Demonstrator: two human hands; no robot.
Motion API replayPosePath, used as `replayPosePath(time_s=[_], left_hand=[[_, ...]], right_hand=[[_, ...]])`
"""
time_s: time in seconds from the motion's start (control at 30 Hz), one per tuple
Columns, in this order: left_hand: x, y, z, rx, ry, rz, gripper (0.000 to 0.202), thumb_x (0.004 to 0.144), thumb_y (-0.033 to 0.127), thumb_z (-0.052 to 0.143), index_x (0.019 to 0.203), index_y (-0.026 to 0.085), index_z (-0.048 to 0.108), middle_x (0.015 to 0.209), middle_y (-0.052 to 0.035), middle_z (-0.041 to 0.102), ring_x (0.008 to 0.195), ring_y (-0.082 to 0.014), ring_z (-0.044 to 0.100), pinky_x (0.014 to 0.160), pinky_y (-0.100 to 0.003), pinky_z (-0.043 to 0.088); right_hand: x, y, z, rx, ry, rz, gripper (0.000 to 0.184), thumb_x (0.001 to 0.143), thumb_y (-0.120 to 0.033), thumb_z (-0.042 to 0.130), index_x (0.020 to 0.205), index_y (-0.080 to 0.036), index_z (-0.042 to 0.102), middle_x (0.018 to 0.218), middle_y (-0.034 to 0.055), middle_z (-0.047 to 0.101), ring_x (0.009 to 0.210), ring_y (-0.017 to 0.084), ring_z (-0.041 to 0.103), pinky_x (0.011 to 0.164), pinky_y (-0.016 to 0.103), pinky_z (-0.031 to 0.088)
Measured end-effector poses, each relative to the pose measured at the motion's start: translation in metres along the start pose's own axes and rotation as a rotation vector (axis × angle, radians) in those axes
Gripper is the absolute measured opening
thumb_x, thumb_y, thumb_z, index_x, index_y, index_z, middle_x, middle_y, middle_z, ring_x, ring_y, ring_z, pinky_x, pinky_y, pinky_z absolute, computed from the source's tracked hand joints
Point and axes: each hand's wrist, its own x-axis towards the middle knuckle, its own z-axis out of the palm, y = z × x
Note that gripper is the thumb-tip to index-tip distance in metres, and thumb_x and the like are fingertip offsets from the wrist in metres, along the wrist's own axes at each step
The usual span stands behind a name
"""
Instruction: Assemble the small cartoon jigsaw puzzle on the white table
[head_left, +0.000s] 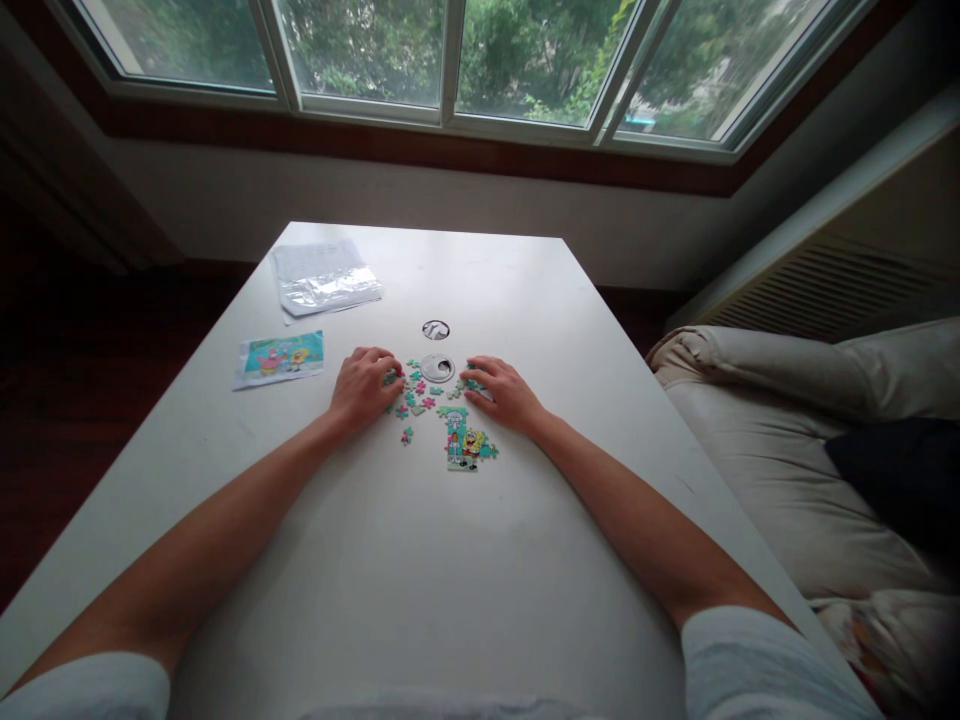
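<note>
Both hands rest on a white table [420,560] among loose jigsaw pieces [428,402] in green, teal and pink. My left hand [363,384] lies at the left edge of the pile, its fingers curved over some pieces and not closed together. On the pile's right side, my right hand [504,392] has its fingers spread, the tips touching greenish pieces. Just below and between the hands is a partly joined puzzle section [463,440] with a yellow cartoon figure and a taller teal one. One small pink and teal piece [406,436] sits apart at the lower left.
A round grey cable-hole cover [437,368] lies just beyond the pieces, with an open round hole [436,329] behind it. Left are a cartoon picture sheet [279,359] and a clear plastic bag [326,278]. A beige sofa [780,460] stands right, windows [360,50] ahead.
</note>
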Motion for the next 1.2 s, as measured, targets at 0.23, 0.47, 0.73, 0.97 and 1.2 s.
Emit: replayPosePath(time_s=[0.23,0.47,0.73,0.97,1.2], left_hand=[[-0.003,-0.003,-0.003,-0.051,-0.018,0.004,0.026,0.096,0.030,0.054,0.107,0.028,0.076,0.119,-0.0044,0.070,0.115,-0.0274,0.055,0.103,-0.046,0.043],[-0.008,-0.002,-0.008,-0.005,-0.018,-0.020,0.024,0.096,0.032,0.054,0.105,0.027,0.076,0.111,-0.0069,0.069,0.109,-0.0284,0.054,0.098,-0.045,0.045],[-0.014,0.023,-0.025,0.262,-0.074,0.079,0.025,0.096,0.035,0.054,0.103,0.023,0.074,0.106,-0.0109,0.066,0.105,-0.0307,0.056,0.090,-0.047,0.043],[-0.018,0.029,-0.027,0.346,-0.119,0.031,0.026,0.096,0.035,0.052,0.092,0.021,0.074,0.098,-0.0121,0.067,0.098,-0.0306,0.060,0.084,-0.045,0.043],[-0.018,0.023,-0.022,0.217,-0.129,-0.015,0.023,0.093,0.027,0.055,0.107,0.026,0.073,0.105,-0.0079,0.069,0.098,-0.0277,0.062,0.083,-0.040,0.047]], right_hand=[[0.000,0.000,0.000,0.006,-0.002,0.009,0.032,0.097,-0.040,0.058,0.126,-0.028,0.067,0.142,0.0102,0.058,0.134,0.030,0.051,0.110,0.051,0.044],[-0.001,0.000,-0.001,0.016,-0.005,0.007,0.033,0.098,-0.040,0.057,0.127,-0.029,0.067,0.142,0.0098,0.058,0.134,0.030,0.051,0.110,0.052,0.044],[-0.001,0.001,-0.001,0.004,-0.005,-0.001,0.033,0.098,-0.040,0.057,0.127,-0.027,0.066,0.142,0.0106,0.057,0.133,0.029,0.050,0.110,0.051,0.044],[-0.001,0.002,-0.001,0.012,-0.006,-0.005,0.033,0.097,-0.039,0.058,0.128,-0.028,0.066,0.142,0.0104,0.057,0.133,0.030,0.050,0.111,0.052,0.044],[-0.002,0.003,0.000,0.031,-0.009,-0.001,0.034,0.097,-0.038,0.058,0.129,-0.029,0.066,0.143,0.0105,0.057,0.134,0.031,0.049,0.111,0.052,0.043]])
